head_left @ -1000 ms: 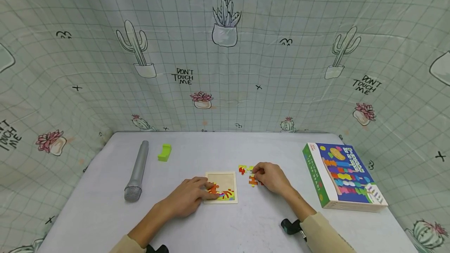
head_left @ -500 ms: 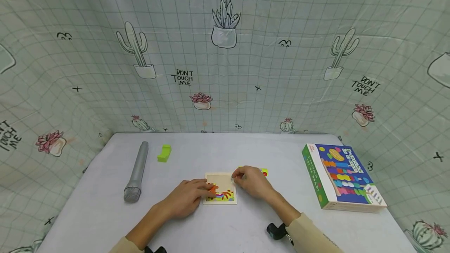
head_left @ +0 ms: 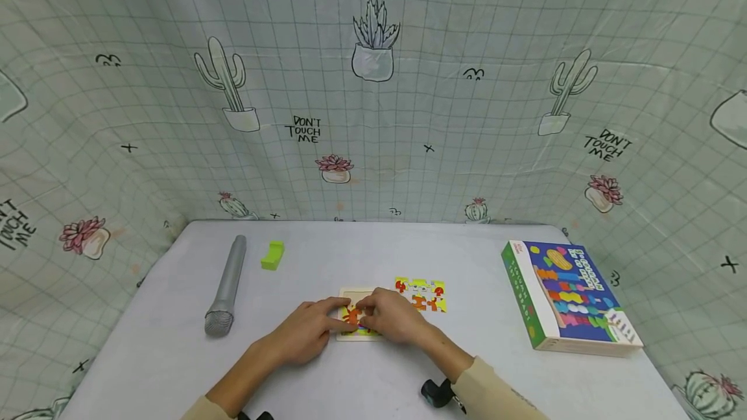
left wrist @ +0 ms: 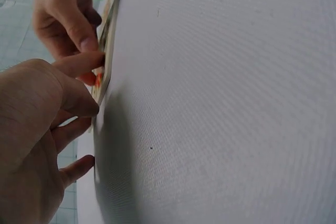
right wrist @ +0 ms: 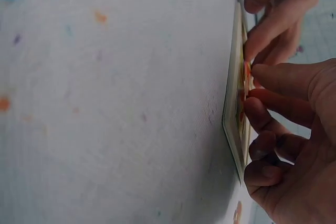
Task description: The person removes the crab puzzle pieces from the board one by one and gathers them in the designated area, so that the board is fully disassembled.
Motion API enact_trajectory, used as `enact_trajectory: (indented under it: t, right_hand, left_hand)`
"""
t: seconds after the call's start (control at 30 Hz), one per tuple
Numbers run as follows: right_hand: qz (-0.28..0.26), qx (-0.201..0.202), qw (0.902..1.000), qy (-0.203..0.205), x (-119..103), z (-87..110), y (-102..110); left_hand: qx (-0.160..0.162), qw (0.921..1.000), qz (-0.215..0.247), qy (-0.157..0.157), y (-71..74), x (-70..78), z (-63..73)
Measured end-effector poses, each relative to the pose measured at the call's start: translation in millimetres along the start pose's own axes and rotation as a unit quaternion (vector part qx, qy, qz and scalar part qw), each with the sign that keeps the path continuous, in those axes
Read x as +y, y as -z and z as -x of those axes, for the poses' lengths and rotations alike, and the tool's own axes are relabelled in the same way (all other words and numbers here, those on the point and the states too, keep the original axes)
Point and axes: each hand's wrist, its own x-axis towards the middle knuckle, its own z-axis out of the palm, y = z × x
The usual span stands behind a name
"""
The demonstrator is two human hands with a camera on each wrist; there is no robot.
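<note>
"Right hand (head_left: 397, 316) has moved from the right edge of the wooden tray (head_left: 357, 338) to over it."

"Its fingers?"

"Pinching a puzzle piece (right wrist: 247, 83), mostly hidden."

"Left hand (head_left: 303, 332)?"

"Fingers mostly straight, touching the tray; loose pieces (head_left: 420, 303) lie right of it"

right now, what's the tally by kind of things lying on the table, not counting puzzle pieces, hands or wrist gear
Puzzle tray: 1
Microphone: 1
Green block: 1
Printed box: 1
Total: 4
</note>
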Motion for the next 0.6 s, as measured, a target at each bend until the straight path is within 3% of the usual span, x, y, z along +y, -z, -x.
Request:
enact_trajectory:
  t: [0.33,0.6]
  right_hand:
    - [0.001,0.003,0.9999,-0.013,-3.0,-5.3,-4.7]
    - [-0.011,0.002,0.9998,-0.019,-6.2,-6.2,-4.8]
  left_hand:
    - [-0.008,0.9999,0.013,0.006,2.2,1.5,1.5]
    - [0.009,0.9999,0.004,-0.009,0.9,0.3,0.7]
